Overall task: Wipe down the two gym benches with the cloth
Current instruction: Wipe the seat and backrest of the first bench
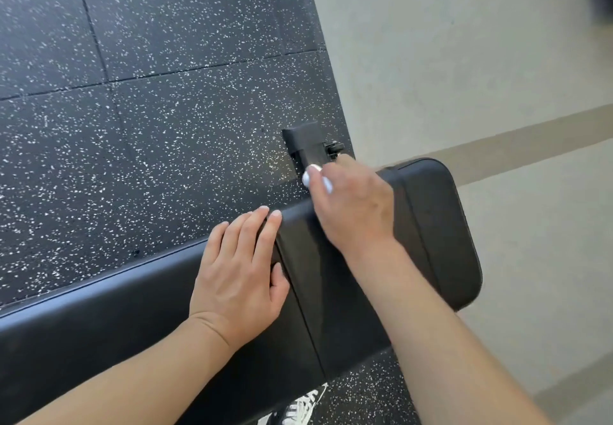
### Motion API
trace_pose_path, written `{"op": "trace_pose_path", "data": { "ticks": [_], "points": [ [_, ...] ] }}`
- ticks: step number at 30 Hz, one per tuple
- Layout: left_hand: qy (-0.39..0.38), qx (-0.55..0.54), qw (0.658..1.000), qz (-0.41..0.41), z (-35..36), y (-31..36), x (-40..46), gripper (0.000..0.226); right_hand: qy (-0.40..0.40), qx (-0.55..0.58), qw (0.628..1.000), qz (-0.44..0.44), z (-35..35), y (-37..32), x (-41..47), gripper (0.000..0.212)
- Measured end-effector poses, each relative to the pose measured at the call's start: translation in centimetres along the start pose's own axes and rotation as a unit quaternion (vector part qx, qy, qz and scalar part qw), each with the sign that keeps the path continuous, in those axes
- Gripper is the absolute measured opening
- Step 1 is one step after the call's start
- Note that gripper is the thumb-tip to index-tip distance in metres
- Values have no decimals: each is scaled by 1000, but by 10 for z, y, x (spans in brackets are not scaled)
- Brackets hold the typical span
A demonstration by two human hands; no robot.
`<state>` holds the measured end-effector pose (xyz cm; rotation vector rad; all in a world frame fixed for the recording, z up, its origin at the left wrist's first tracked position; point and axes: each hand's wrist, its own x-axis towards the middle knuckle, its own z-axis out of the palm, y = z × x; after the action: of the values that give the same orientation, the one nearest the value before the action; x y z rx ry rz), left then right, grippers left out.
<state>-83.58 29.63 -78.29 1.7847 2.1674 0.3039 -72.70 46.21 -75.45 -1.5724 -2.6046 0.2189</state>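
Observation:
A black padded gym bench (99, 318) runs from the lower left to the right, with a seam between its long pad and its shorter seat pad (441, 225). My left hand (238, 272) lies flat on the long pad just beside the seam, fingers straight and together. My right hand (351, 202) is at the far edge of the seat pad, fingers curled down over a white cloth (313, 176). Only small bits of the cloth show past the fingers. A second bench is not in view.
The bench's black metal foot (305, 142) sticks out on the speckled black rubber floor (149, 126) beyond my right hand. Pale smooth flooring (481, 60) begins to the right. A black-and-white shoe (298, 408) shows under the bench at the bottom.

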Motion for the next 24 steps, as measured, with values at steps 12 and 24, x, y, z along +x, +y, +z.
{"op": "trace_pose_path", "data": {
  "ticks": [12,24],
  "points": [
    [7,24,1000,-8,0,4,-1,71,154,32,988,-1,0,62,-22,37],
    [16,24,1000,-8,2,3,-2,69,63,114,985,-108,10,0,-152,16]
  ]
}}
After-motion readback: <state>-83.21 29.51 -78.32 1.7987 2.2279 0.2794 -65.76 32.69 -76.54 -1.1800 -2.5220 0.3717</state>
